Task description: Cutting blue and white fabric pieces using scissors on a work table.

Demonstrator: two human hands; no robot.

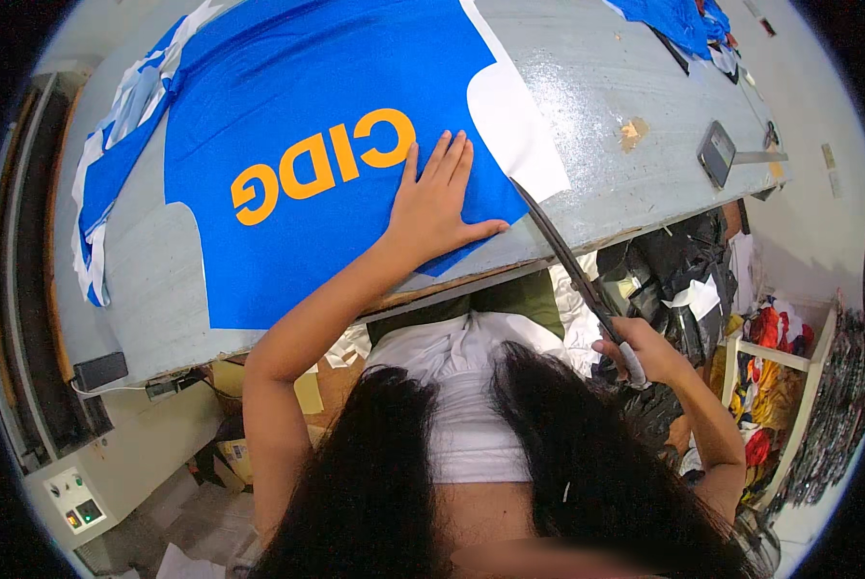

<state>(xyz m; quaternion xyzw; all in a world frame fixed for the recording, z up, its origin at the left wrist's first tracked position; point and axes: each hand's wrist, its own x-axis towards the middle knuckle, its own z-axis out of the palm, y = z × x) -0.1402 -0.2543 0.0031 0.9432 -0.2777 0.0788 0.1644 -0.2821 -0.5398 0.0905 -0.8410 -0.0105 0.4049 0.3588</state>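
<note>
A blue fabric panel [288, 72] with orange lettering and a white edge piece [524, 145] lies on the grey tabletop. My left hand [430, 198] rests flat on the blue fabric, right of the lettering, with fingers apart and thumb stretched toward the right. My right hand [649, 352] grips long dark scissors [572, 265] beyond the table's front edge. The blade tips reach up to the border of blue and white fabric at the panel's lower right; whether they are parted is hard to tell.
Blue and white scraps [114, 183] lie left, more cloth [673, 24] at back right. A phone-like device [717, 152] sits on the right; a black block [99, 369] at front left. A long machine [37, 270] borders the table. Below are black bags [659, 265] and a rack [770, 353] of cloth.
</note>
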